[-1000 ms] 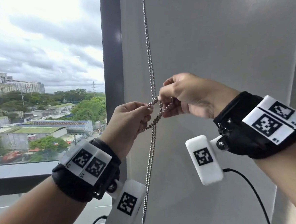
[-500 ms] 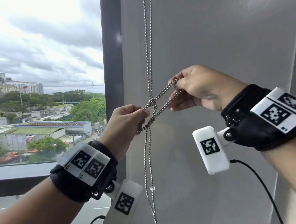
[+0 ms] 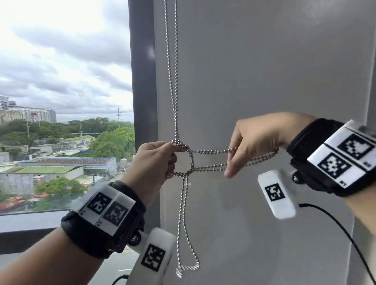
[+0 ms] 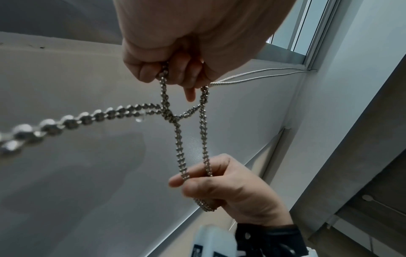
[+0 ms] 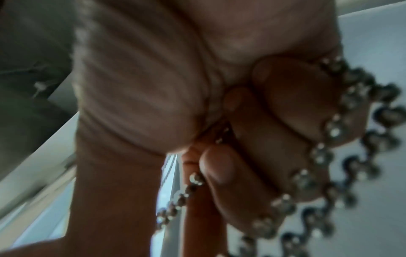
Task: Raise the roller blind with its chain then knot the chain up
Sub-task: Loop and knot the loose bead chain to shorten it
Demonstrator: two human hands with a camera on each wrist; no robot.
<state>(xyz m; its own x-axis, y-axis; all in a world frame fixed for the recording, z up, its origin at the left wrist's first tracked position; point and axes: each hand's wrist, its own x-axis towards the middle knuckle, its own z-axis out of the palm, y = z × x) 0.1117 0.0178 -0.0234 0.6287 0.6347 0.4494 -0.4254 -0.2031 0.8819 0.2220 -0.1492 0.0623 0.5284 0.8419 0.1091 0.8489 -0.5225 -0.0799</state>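
The silver bead chain [image 3: 173, 74] hangs doubled beside the window post and crosses itself in a loose knot [image 3: 190, 164]. My left hand [image 3: 172, 157] pinches the knot's loop on its left side. My right hand [image 3: 233, 159] is off to the right, fingers curled round a doubled length of chain drawn out sideways from the knot. The chain's bottom loop [image 3: 187, 268] dangles below. In the left wrist view the crossing [image 4: 170, 116] lies between the left hand [image 4: 175, 73] and the right hand [image 4: 219, 184]. The right wrist view shows blurred beads [image 5: 331, 128] across my curled fingers [image 5: 274, 107].
A dark window post [image 3: 140, 72] stands just left of the chain, with the glass [image 3: 53, 77] and sill [image 3: 9, 227] beyond it. A grey wall panel [image 3: 276, 70] lies behind the chain. A black cable [image 3: 343, 229] trails from my right wrist.
My right hand has moved right and down, drawing the doubled chain out level through the loop. The left hand kept its pinch. The chain's bottom loop has risen into view.
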